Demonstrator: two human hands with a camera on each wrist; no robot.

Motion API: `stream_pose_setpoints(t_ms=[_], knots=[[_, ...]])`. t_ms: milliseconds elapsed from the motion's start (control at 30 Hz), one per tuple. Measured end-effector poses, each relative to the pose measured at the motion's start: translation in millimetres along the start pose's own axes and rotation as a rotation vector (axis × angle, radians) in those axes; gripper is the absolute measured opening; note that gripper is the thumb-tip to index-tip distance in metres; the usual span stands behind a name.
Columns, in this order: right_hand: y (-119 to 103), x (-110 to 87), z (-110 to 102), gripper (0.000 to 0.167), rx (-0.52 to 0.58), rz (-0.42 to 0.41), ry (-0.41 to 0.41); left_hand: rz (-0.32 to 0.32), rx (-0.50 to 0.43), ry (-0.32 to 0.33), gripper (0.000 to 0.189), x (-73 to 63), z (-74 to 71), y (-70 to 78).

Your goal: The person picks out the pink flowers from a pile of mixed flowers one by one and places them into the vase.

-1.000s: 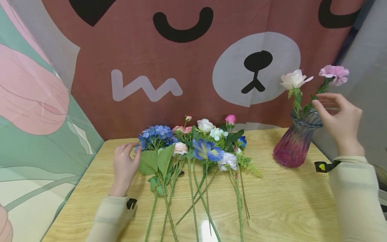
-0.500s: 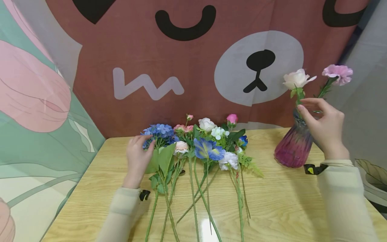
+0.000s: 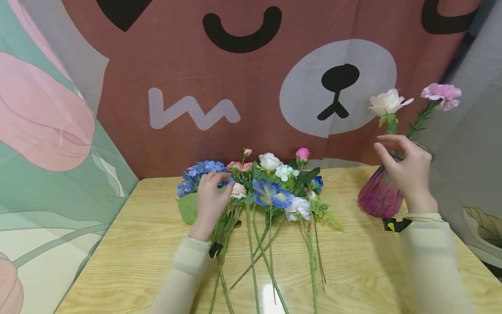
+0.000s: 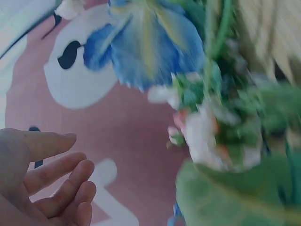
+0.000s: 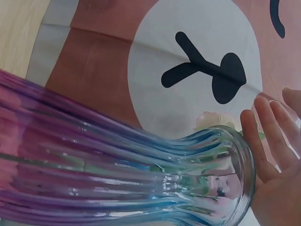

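the glass vase (image 3: 381,192) is at two o'clock on the wooden table (image 3: 137,244). in it stand a white rose (image 3: 388,103), at eleven o'clock from the top, and a pink flower (image 3: 442,95), at one o'clock. the right hand (image 3: 409,168) hides the neck from the head view, but the right wrist view shows the round rim (image 5: 248,174) just beside the fingers. i can't tell if they touch. that hand is loose and holds nothing. this wrist view also lets me see green bits through the glass.

the left hand (image 3: 213,196) is at ten o'clock, by the flower pile (image 3: 286,173) at twelve. the head view makes it look right on some leaves, but the left wrist view shows wall cloth (image 3: 188,65) between its fingers and the flowers. its fingers bend softly and grip nothing.

the vase is shiny, with long bumpy lines, fat and pink low down, thin and blue at the neck. a puffy blue flower (image 3: 198,171) has lots of tiny petals. a blue and yellow flower (image 3: 272,193) has big floppy ones. a green leaf (image 3: 188,208) is wide and flat, and the stems (image 3: 252,257) are long and skinny.
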State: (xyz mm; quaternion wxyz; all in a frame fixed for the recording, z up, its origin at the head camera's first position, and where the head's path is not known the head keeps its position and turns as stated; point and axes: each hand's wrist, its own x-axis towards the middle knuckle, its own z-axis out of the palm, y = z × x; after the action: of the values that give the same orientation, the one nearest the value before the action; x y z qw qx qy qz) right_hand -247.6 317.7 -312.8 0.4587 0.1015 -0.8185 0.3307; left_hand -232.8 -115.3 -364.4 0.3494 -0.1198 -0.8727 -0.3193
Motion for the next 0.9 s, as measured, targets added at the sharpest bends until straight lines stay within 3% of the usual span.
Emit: stream_pose_setpoints(t_ms=[267,467,767,900], knots=[[-1.9,-3.9,9.7,0.023,0.024,-0.051,0.058,0.009,-0.045,-0.058,0.016,-0.9,18.3,31.1],[-6.0,-10.5,19.2,0.022,0.042,-0.088,0.048,0.07,-0.057,-0.083,0.015,-2.8,33.9,53.9],[-12.5,-22.1,39.2,0.021,0.059,-0.097,-0.039,0.043,-0.025,-0.317,0.01,-11.7,51.2,88.1],[-12.7,-26.3,47.7,0.02,0.076,-0.086,-0.074,0.029,-0.018,-0.377,0.01,-12.0,55.3,98.2]])
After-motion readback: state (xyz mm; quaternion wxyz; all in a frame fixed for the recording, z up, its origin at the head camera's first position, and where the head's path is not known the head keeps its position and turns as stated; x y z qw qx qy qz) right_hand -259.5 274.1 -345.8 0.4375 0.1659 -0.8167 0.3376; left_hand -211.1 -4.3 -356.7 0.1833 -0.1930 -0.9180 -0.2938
